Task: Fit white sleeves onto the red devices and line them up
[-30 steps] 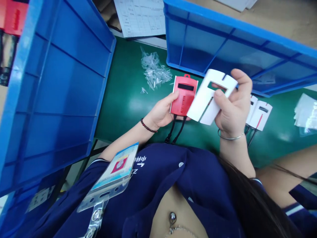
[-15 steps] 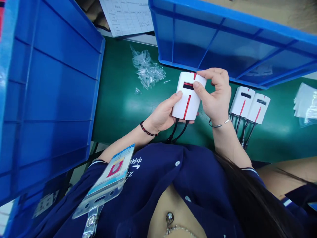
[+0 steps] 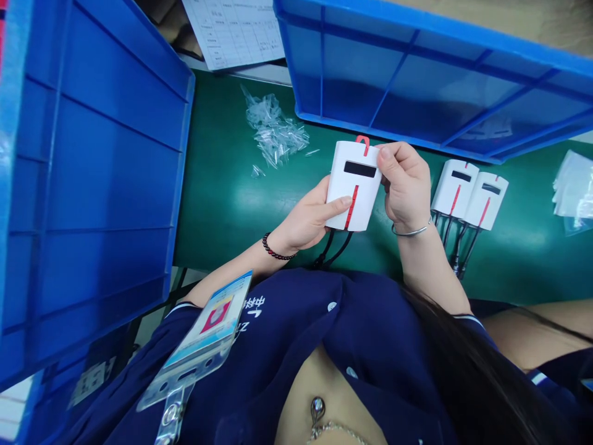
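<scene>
A white device (image 3: 341, 179) with a dark window, a red stripe and black cables is held above the green table. My left hand (image 3: 311, 215) grips it from the left and below, thumb lying across the front near the red stripe. At its top edge a red loop (image 3: 362, 142) sticks up. My right hand (image 3: 407, 182) is closed at the device's upper right corner, thumb and forefinger pinching that edge. Two similar white devices (image 3: 454, 185) lie side by side to the right, cables toward me.
A pile of clear plastic scraps (image 3: 277, 133) lies on the green table (image 3: 222, 204). Blue bins stand at the left (image 3: 111, 154) and at the back (image 3: 393, 80). Clear plastic bags (image 3: 574, 185) lie far right. Printed paper (image 3: 236, 31) is at the back. Another person's arm (image 3: 532, 324) shows lower right.
The red loop now stands up from the device's top edge. My right thumb has moved off the window to the corner, and my left thumb has shifted onto the red stripe.
</scene>
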The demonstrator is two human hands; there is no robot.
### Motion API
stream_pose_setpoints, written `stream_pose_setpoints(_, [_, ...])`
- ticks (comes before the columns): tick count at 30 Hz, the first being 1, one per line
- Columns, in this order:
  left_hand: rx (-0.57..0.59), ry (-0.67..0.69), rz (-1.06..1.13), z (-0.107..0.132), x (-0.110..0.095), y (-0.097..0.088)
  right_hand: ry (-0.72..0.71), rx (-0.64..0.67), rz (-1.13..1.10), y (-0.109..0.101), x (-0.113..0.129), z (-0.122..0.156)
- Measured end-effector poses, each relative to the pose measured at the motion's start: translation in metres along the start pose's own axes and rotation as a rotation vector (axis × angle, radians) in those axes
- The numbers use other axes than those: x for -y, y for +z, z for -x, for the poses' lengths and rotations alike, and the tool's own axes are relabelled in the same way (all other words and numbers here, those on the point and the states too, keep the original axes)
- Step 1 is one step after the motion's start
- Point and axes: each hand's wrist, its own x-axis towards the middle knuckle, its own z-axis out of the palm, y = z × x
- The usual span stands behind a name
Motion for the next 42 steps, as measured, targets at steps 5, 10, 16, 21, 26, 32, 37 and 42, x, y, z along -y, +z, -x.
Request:
stream_pose_setpoints(5, [0.011,0.005,0.01,-0.001,0.002,0.0,-0.034,-0.017,0.045,0.002,-0.001,0.0])
stream_pose_setpoints(10, [-0.013,-0.054,0.033,-0.001,0.001,0.003,0.058,-0.019,-0.063,0.006,0.005,0.002])
stream_pose_setpoints(16, [-0.069,0.027,0.099,-0.003,0.003,-0.004,0.23,0.241,-0.356,0.004,0.019,0.024])
stream_pose_setpoints(21, [-0.079,0.087,0.126,-0.002,0.006,-0.011,0.089,0.25,-0.224,0.007,0.038,0.045])
stream_pose_setpoints(26, [0.002,0.06,0.143,0.002,0.009,-0.018,-0.068,0.205,0.037,0.002,0.061,0.051])
stream_pose_setpoints(32, [0.127,-0.105,0.171,0.007,0.01,-0.027,-0.129,0.172,0.078,-0.011,0.074,0.031])
stream_pose_setpoints(37, [0.214,-0.068,0.032,0.009,0.015,-0.018,-0.112,0.015,-0.089,-0.01,0.064,0.014])
stream_pose_setpoints(42, [-0.02,0.375,-0.633,0.02,0.004,-0.017,-0.104,-0.058,-0.431,-0.013,0.02,0.015])
